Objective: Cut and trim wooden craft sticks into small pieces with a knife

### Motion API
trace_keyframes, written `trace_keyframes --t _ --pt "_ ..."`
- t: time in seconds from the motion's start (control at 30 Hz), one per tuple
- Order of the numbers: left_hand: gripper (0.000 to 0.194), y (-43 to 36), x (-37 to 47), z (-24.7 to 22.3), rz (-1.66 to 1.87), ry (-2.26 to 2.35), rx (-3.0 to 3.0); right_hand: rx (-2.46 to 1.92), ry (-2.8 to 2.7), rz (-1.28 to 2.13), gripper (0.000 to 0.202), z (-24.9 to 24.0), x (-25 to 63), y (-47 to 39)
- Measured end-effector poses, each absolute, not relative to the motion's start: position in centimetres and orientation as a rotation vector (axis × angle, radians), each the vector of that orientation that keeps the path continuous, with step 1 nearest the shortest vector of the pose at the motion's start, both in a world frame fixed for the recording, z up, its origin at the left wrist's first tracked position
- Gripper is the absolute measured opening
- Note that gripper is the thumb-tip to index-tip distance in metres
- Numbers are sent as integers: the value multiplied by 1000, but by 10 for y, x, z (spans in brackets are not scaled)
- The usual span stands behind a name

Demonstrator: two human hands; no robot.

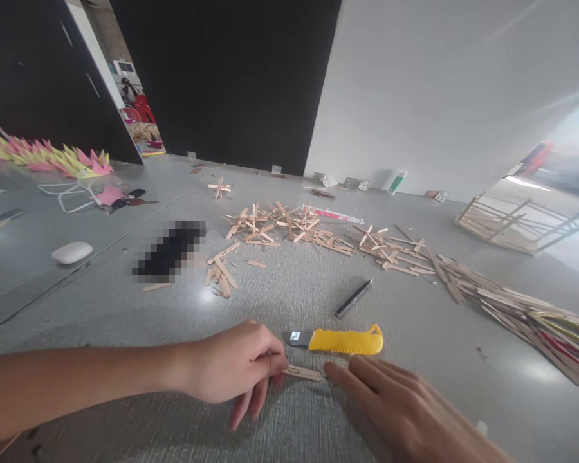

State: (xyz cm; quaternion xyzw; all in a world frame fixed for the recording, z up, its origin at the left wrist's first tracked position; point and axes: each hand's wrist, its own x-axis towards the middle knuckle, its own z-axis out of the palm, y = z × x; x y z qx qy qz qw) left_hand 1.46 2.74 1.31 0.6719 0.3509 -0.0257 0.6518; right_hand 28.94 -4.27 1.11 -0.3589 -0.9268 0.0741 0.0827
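Note:
Between thumb and fingers, my left hand [244,363] pinches one end of a short wooden stick [303,372] with pencil-like marks on it. My right hand [395,402] lies with its fingers stretched out, the index fingertip close to the stick's other end. Just beyond both hands rests a yellow utility knife [346,340], its blade pointing left. A dark pen [354,298] lies farther off, behind the knife.
Piles of cut sticks [289,225] spread across the middle. Long thin strips [492,296] reach to the right edge. A white oval object [72,253], folded pink and yellow paper [53,156] and a wooden frame [516,222] stand at the sides.

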Motion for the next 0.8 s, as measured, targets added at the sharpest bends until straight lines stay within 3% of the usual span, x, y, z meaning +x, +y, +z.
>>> trace_keyframes --t 0.3,0.8 --pt "36 26 14 11 -34 787 1538 -973 -2845 -70 46 5 291 -51" --pt "31 25 15 16 -64 825 1543 -969 -2815 -268 50 -1 286 -51"
